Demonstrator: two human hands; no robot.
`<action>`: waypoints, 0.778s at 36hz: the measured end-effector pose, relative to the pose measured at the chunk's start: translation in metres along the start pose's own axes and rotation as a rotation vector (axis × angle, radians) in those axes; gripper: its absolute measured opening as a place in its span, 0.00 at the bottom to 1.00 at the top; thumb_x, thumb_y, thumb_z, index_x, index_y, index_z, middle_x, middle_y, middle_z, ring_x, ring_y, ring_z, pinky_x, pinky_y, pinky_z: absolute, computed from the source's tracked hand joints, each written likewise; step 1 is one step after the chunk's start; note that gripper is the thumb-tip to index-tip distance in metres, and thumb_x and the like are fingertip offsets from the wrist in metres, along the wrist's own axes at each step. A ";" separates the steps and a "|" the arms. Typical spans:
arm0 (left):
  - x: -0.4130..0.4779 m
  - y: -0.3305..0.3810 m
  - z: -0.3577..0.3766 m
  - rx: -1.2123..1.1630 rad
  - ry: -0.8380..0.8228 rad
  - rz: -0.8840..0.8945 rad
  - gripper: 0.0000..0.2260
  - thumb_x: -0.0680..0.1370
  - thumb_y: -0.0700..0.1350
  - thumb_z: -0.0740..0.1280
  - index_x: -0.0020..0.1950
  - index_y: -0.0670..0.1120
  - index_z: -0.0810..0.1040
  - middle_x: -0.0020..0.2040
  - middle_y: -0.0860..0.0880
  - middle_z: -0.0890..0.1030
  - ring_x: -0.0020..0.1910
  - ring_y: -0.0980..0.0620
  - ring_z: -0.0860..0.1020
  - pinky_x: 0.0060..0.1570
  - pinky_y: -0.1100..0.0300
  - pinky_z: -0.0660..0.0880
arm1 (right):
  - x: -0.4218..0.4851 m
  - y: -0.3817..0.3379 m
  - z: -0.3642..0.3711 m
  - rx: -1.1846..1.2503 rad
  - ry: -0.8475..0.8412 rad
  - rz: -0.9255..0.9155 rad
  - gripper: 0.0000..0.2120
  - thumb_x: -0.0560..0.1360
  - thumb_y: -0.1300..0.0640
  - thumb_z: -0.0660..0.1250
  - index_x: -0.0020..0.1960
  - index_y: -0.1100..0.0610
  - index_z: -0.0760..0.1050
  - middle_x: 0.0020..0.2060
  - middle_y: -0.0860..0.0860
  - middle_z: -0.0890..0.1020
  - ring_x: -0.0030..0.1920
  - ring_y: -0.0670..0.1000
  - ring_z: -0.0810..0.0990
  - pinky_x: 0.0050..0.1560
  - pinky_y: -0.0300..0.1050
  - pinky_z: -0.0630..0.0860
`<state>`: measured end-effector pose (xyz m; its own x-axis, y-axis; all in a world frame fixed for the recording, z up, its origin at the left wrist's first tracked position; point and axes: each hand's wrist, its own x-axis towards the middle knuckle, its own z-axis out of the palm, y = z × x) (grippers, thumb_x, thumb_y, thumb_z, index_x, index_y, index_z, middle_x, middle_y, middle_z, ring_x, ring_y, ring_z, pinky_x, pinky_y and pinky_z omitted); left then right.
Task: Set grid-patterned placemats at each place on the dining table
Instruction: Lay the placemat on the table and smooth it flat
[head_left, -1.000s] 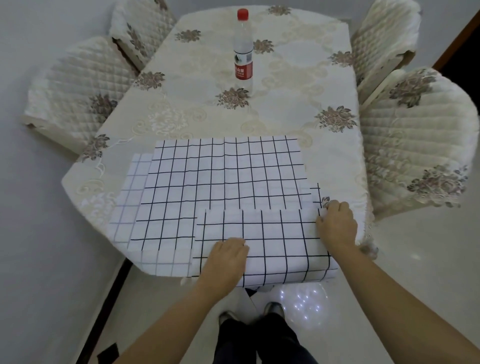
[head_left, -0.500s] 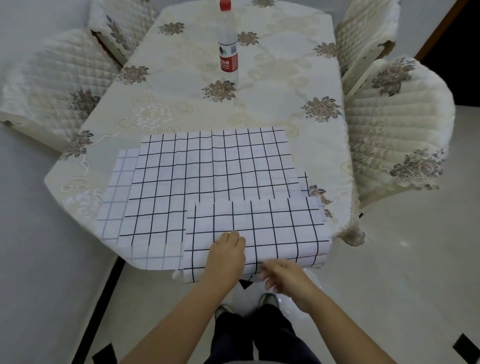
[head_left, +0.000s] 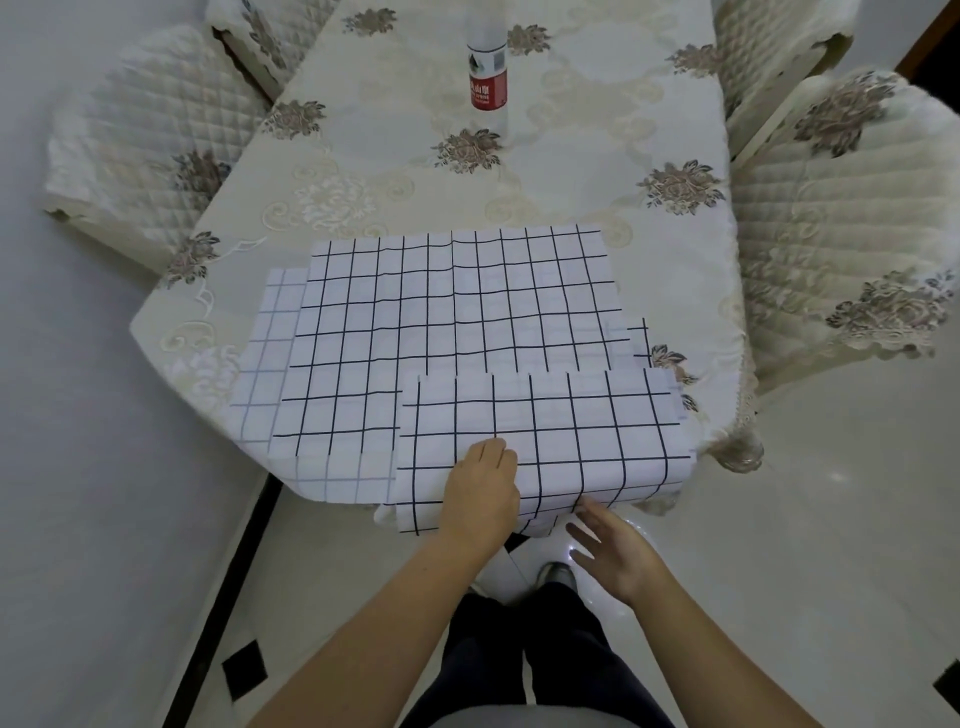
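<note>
- Your left hand (head_left: 483, 488) lies flat, fingers together, pressing the top grid placemat (head_left: 545, 441) at the table's (head_left: 597, 156) 6 o'clock edge.
- Your right hand (head_left: 615, 556) hangs spread and empty, just under that placemat's overhanging edge.
- A water bottle (head_left: 487, 67) stands at 12 o'clock.

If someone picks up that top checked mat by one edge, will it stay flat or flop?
Probably flop: the top placemat already bends down over the table edge. It looks thin and light. It may slide, since the left hand presses it flat.
</note>
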<state>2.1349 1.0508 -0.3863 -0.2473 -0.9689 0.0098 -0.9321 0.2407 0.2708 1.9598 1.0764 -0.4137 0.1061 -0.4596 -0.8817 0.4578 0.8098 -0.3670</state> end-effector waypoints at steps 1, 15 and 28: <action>0.000 0.000 0.000 -0.001 0.007 0.001 0.14 0.57 0.36 0.74 0.41 0.42 0.80 0.42 0.46 0.82 0.39 0.49 0.81 0.34 0.61 0.79 | 0.000 0.002 0.000 0.020 -0.012 0.006 0.08 0.78 0.57 0.61 0.55 0.57 0.74 0.60 0.52 0.73 0.62 0.54 0.70 0.63 0.54 0.65; 0.005 0.014 -0.010 -0.014 -0.008 0.004 0.11 0.58 0.39 0.74 0.39 0.45 0.80 0.39 0.49 0.80 0.34 0.50 0.78 0.32 0.61 0.75 | -0.028 -0.003 -0.008 0.048 0.013 0.103 0.06 0.76 0.55 0.64 0.51 0.56 0.75 0.48 0.57 0.81 0.46 0.54 0.78 0.51 0.48 0.74; -0.003 0.062 -0.059 -0.048 0.057 0.230 0.20 0.65 0.59 0.60 0.48 0.50 0.79 0.46 0.52 0.79 0.44 0.52 0.78 0.42 0.60 0.73 | -0.096 -0.046 0.046 0.192 0.024 -0.223 0.10 0.76 0.64 0.61 0.36 0.61 0.72 0.24 0.54 0.72 0.32 0.52 0.73 0.36 0.43 0.79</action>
<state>2.0930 1.0656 -0.3128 -0.4349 -0.8909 0.1308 -0.8388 0.4536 0.3010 1.9692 1.0662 -0.2985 -0.0361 -0.6080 -0.7931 0.6261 0.6048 -0.4921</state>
